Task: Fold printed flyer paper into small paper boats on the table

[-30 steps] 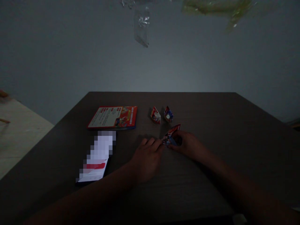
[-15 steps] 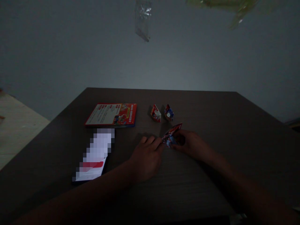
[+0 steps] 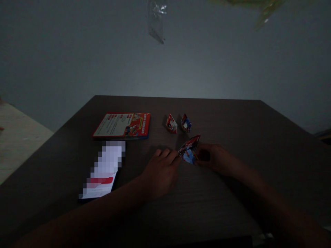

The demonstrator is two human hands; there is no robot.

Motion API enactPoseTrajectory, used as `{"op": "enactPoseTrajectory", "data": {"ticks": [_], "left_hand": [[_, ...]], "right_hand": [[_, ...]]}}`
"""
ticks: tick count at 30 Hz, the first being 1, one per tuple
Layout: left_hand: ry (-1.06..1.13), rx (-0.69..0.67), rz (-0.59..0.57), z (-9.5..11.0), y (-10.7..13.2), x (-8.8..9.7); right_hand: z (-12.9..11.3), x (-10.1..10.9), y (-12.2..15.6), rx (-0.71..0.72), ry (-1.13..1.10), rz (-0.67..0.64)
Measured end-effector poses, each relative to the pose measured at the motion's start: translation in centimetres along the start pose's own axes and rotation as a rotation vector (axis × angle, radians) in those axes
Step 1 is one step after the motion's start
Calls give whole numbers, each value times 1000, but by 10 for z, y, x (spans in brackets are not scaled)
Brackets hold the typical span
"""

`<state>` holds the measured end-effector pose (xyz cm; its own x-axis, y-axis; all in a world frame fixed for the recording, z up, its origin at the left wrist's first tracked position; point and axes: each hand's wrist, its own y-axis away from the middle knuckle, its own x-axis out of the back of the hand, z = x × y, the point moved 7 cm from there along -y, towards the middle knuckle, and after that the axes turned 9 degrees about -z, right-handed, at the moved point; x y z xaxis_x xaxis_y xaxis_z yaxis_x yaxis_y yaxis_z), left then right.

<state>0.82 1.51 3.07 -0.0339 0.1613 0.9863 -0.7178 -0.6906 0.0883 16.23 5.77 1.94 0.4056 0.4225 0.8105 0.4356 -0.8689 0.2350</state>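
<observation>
A small folded piece of red and blue printed paper (image 3: 190, 150) stands tilted on the dark table (image 3: 232, 124). My right hand (image 3: 214, 159) pinches its right side. My left hand (image 3: 161, 170) rests on the table with fingers curled, its fingertips pressed against the paper's left corner. Two small folded paper shapes sit just behind: a red and white one (image 3: 171, 124) and a blue and red one (image 3: 186, 123).
A red printed booklet (image 3: 122, 125) lies flat at the back left. A lit phone (image 3: 103, 170) with a blurred screen lies near the left. Clear plastic (image 3: 156, 20) hangs by the wall above. The table's far edge meets a grey wall.
The folded paper has opened out a little and more of its blue face shows. My right hand has shifted slightly right. The view has dipped slightly.
</observation>
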Motion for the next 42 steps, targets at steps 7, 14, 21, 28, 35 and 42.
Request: {"op": "enactPoseTrajectory", "data": {"ticks": [7, 14, 21, 28, 35, 42], "left_hand": [[-14, -7, -1, 0, -1, 1], [-15, -18, 8, 2, 0, 2], [-22, -27, 20, 1, 0, 1], [-23, -48, 15, 2, 0, 0], [-27, -48, 34, 5, 0, 1], [16, -26, 108, 6, 1, 4]], "right_hand": [[7, 1, 5, 41, -14, -71], [24, 9, 1, 60, -248, -49], [23, 22, -3, 85, -413, 275], [14, 11, -5, 167, -516, 156], [4, 2, -9, 206, -506, 66], [6, 0, -8, 200, -525, 87]]}}
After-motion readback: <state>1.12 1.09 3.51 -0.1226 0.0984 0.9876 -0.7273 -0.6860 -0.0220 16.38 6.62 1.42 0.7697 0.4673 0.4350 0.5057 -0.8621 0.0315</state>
